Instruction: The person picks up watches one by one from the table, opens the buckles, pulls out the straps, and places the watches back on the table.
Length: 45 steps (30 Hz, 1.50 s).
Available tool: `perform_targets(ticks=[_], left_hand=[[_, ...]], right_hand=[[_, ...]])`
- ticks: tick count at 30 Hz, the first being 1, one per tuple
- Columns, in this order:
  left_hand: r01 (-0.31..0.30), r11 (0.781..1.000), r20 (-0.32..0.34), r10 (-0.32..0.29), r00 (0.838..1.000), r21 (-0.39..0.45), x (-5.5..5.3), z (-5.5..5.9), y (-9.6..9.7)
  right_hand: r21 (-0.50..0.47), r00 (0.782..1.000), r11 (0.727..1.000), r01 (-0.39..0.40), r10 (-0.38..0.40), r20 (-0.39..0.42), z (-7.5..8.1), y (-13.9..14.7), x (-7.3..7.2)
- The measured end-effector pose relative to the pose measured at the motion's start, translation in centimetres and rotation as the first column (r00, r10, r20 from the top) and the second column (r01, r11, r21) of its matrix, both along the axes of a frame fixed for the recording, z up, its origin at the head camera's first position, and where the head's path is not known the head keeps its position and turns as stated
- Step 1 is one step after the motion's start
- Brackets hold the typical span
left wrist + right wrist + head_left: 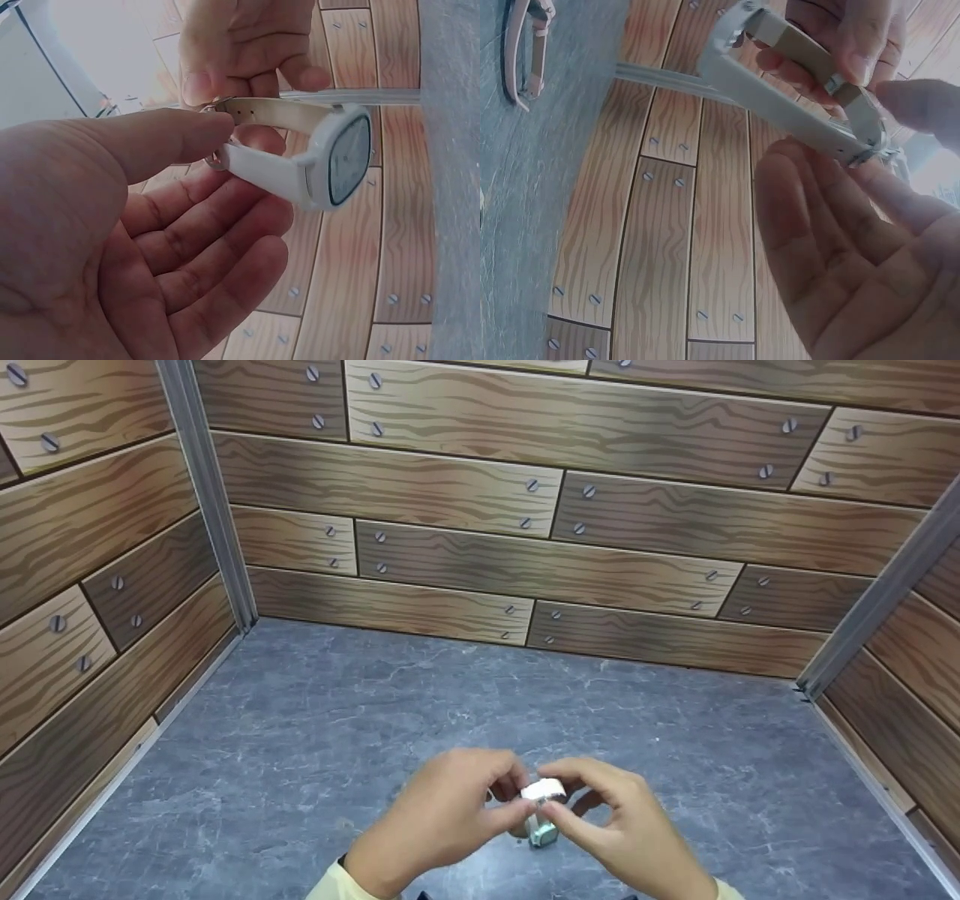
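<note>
A white wristwatch (544,790) with a rounded-square face (350,161) is held in the air between both hands, its strap closed into a loop. My left hand (461,802) pinches the strap at the metal buckle (217,156) between thumb and forefinger, the other fingers loosely spread below. From the other side, my right hand (626,825) grips the same end of the strap with thumb and fingertips. The face hangs away from the hands, toward the table. In the right wrist view, the strap's tan lining (806,52) shows inside the loop.
A pinkish strap-like loop (538,56) lies on the grey marbled tabletop (360,720), seen in the right wrist view. Wood-patterned walls (450,480) with metal corner strips (217,495) enclose the table at the back and both sides.
</note>
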State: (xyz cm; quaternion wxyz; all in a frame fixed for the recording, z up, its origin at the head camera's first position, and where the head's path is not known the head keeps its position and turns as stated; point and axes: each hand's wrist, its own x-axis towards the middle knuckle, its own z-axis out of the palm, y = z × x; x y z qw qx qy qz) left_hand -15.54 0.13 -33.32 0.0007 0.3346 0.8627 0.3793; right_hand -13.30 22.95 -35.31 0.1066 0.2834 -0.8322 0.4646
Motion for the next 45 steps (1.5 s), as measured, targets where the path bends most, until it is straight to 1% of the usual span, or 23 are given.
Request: perform_targets(ticks=[4,6,11,14,20,23,26,27,30,33,35,39,43,45], left_hand=[[0.011,1.000,-0.017,-0.011,1.000,-0.027,0.0,0.0,0.2],[0.028,0.999,-0.019,-0.028,0.999,-0.037,0.0,-0.1,0.3],[0.074,0.996,-0.024,-0.076,0.997,-0.049,0.0,-0.3,0.4],[0.076,0.996,-0.023,-0.077,0.997,-0.046,0.0,-0.3,0.4],[0.068,0.997,0.010,-0.068,0.998,-0.023,-0.1,-0.1,0.1],[0.069,0.997,0.008,-0.069,0.998,-0.029,-0.2,-0.1,0.0],[0.073,0.997,-0.018,-0.073,0.997,-0.041,-0.2,-0.2,-0.1],[0.074,0.996,-0.037,-0.076,0.996,-0.047,-0.2,-0.2,0.0],[0.071,0.995,-0.092,-0.078,0.993,-0.074,-0.1,-0.4,0.1],[0.075,0.993,-0.111,-0.085,0.990,-0.092,-0.1,-0.5,0.2],[0.082,0.992,-0.095,-0.090,0.991,-0.093,-0.2,-0.5,0.3],[0.090,0.994,-0.063,-0.094,0.994,-0.063,-0.2,-0.4,0.2],[0.092,0.995,-0.042,-0.094,0.995,-0.037,-0.1,-0.2,0.1],[0.092,0.995,-0.027,-0.093,0.995,-0.033,-0.1,-0.1,0.0]], right_hand=[[0.009,0.999,1.000,-0.024,0.024,-0.045,-0.2,-0.1,-0.1],[0.012,0.997,0.999,-0.042,0.042,-0.067,-0.3,-0.1,-0.1],[0.025,0.995,0.998,-0.065,0.067,-0.073,-0.6,-0.1,-0.1],[0.018,0.995,0.998,-0.058,0.060,-0.084,-0.7,-0.1,-0.1],[-0.022,0.987,0.999,-0.029,0.025,-0.157,-0.7,-0.1,-0.1],[-0.030,0.989,0.999,-0.010,0.006,-0.148,-0.6,-0.2,-0.1],[-0.005,0.989,1.000,-0.005,0.004,-0.147,-0.6,-0.2,-0.1],[0.009,0.988,1.000,-0.009,0.010,-0.155,-0.6,-0.2,-0.2],[0.047,0.980,0.998,-0.042,0.050,-0.193,-0.9,-0.1,-0.3],[0.067,0.971,0.994,-0.086,0.099,-0.217,-1.2,0.0,-0.5],[0.064,0.972,0.993,-0.100,0.111,-0.206,-1.3,0.1,-0.6],[0.029,0.970,0.993,-0.118,0.121,-0.211,-1.2,0.1,-0.6],[0.002,0.969,0.994,-0.111,0.109,-0.221,-1.0,0.1,-0.5],[-0.001,0.970,0.996,-0.090,0.088,-0.226,-1.0,0.1,-0.5]])
